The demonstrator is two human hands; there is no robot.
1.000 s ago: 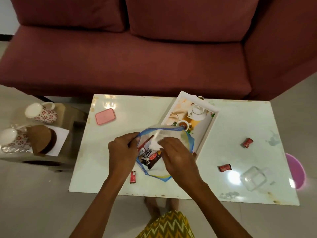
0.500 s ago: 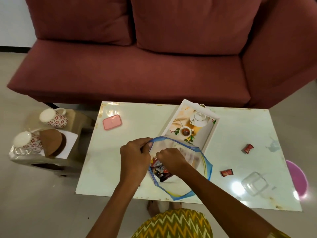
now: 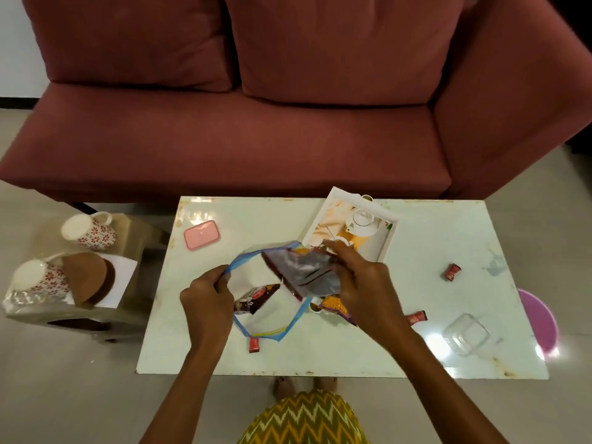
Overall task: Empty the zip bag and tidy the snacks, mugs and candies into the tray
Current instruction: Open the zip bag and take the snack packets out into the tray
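Zip bag [image 3: 256, 328] held open mid-table, silver packet pinched above its mouth.

My left hand [image 3: 208, 299] grips the bag's blue rim at its nine o'clock edge, fingers closed on the plastic, and my right hand [image 3: 362, 283] is clamped on a crinkly silver snack packet [image 3: 304, 274] over the bag's one o'clock side. Inside the bag lies a dark chocolate packet [image 3: 256, 298]; a yellow-and-purple snack pouch [image 3: 336, 307] peeks out under my right wrist. A red candy [image 3: 254, 344] sits just at the bag's six o'clock. The tray [image 3: 389, 241] with its teapot print lies at one o'clock, near my right hand. Two more candies lie off at three o'clock, one far [image 3: 452, 272], one nearer [image 3: 417, 317], beside a clear glass dish [image 3: 466, 334]. A pink lid [image 3: 201, 234] rests at eleven. Two floral mugs [image 3: 89, 230] wait on the side stool [image 3: 134, 312] at nine o'clock.
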